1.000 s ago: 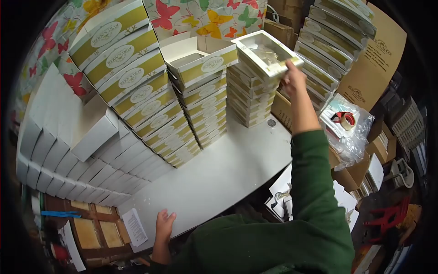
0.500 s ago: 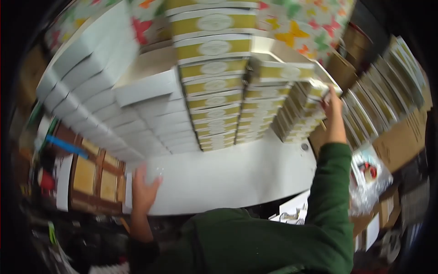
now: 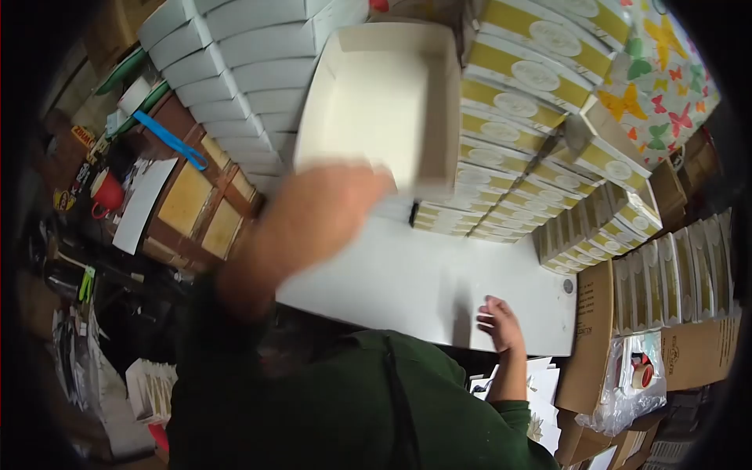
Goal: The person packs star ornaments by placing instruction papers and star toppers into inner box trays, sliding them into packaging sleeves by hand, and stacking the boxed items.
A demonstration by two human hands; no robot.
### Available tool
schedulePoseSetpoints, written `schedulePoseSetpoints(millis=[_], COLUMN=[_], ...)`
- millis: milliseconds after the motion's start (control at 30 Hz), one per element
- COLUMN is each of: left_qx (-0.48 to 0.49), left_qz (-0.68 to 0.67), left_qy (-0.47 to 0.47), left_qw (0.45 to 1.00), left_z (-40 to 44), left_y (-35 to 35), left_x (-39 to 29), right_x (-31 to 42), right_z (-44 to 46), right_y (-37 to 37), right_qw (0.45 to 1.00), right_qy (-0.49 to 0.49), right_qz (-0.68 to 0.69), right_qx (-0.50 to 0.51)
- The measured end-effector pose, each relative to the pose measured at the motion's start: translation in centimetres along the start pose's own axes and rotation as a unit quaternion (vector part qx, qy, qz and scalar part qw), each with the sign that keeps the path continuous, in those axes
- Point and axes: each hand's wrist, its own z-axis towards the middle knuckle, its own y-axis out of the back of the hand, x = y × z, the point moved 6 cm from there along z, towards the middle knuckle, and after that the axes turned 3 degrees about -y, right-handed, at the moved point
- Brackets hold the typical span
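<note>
My left hand (image 3: pixel 329 207), blurred by motion, grips the near edge of an open, empty white box (image 3: pixel 380 102), which is tilted so its inside faces me. Stacks of plain white boxes (image 3: pixel 270 74) stand behind and to the left of it. My right hand (image 3: pixel 499 323) is over the front part of the white table (image 3: pixel 392 274), fingers apart and holding nothing. Gold-and-white labelled boxes (image 3: pixel 513 106) rise in tall stacks beyond it. An open gold-and-white box (image 3: pixel 611 145) sits on top of one stack, above a shorter stack (image 3: pixel 599 227).
At the right are a cardboard carton (image 3: pixel 591 337), a row of gold-edged boxes (image 3: pixel 666 270) and a plastic bag with tape (image 3: pixel 634 384). A brown wooden crate (image 3: pixel 184 204), a blue strap (image 3: pixel 168 141) and a red mug (image 3: pixel 107 193) are at the left.
The view has swung left. My right hand has let go of the windowed box at the right stack and come back over the table. My left hand has reached up and taken a white box.
</note>
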Motion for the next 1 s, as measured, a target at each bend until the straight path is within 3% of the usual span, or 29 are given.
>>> schedulePoseSetpoints(millis=[67, 133, 267, 400, 433, 467, 500, 533, 633, 733, 833, 900, 933, 967, 1000], left_qx=[0.097, 0.12, 0.17, 0.196, 0.1, 0.09, 0.012, 0.021, 0.105, 0.125, 0.122, -0.06, -0.049, -0.101, -0.059], left_qz=[-0.024, -0.089, -0.112, -0.28, -0.27, -0.286, -0.168, -0.041, -0.012, -0.118, -0.104, -0.094, -0.116, -0.144, -0.149], left_qy=[-0.029, -0.054, -0.035, 0.088, 0.155, 0.263, 0.328, 0.382, 0.553, 0.544, 0.528, 0.511, 0.465, 0.329, 0.25], left_qw=[0.995, 0.987, 0.979, 0.936, 0.945, 0.917, 0.929, 0.923, 0.827, 0.821, 0.834, 0.852, 0.876, 0.928, 0.955], left_z=[-5.2, -9.8, -16.9, -21.5, -22.6, -23.8, -25.7, -28.0, -34.8, -37.7, -37.5, -31.8, -27.9, -23.9, -20.4], left_y=[-8.5, -16.0, -26.5, -31.0, -30.8, -30.9, -29.8, -29.0, -28.0, -28.9, -29.1, -25.3, -25.4, -26.0, -27.0], left_x=[-1.6, -2.5, -1.9, 0.9, 3.3, 7.0, 10.4, 14.3, 22.9, 26.3, 26.8, 23.1, 20.3, 16.9, 13.1], right_x=[-2.7, -3.3, -3.7, -10.1, -11.5, -12.9, -14.3, -15.7, -16.2, -14.0, -13.6, -13.1, -12.7, -12.3, -12.6], right_z=[0.1, 0.8, 0.6, 3.7, 4.3, 5.1, 5.5, 5.6, 4.5, 4.0, 4.0, 3.5, 3.2, 3.0, 3.3], right_y=[-4.6, -9.4, -16.9, -18.3, -18.1, -17.2, -15.9, -14.6, -14.1, -15.3, -15.1, -15.6, -15.9, -16.3, -16.0], right_qw=[0.992, 0.97, 0.958, 0.982, 0.982, 0.985, 0.987, 0.99, 0.992, 0.991, 0.991, 0.99, 0.992, 0.992, 0.993], right_qy=[-0.025, 0.001, 0.004, -0.143, -0.148, -0.132, -0.117, -0.102, -0.096, -0.111, -0.123, -0.112, -0.091, -0.071, -0.072], right_qz=[0.062, 0.137, 0.164, 0.001, 0.0, 0.005, 0.011, 0.017, 0.019, 0.003, 0.011, -0.016, -0.031, -0.049, -0.043], right_qx=[0.103, 0.2, 0.236, 0.126, 0.121, 0.115, 0.107, 0.098, 0.077, 0.075, 0.06, 0.087, 0.087, 0.091, 0.08])
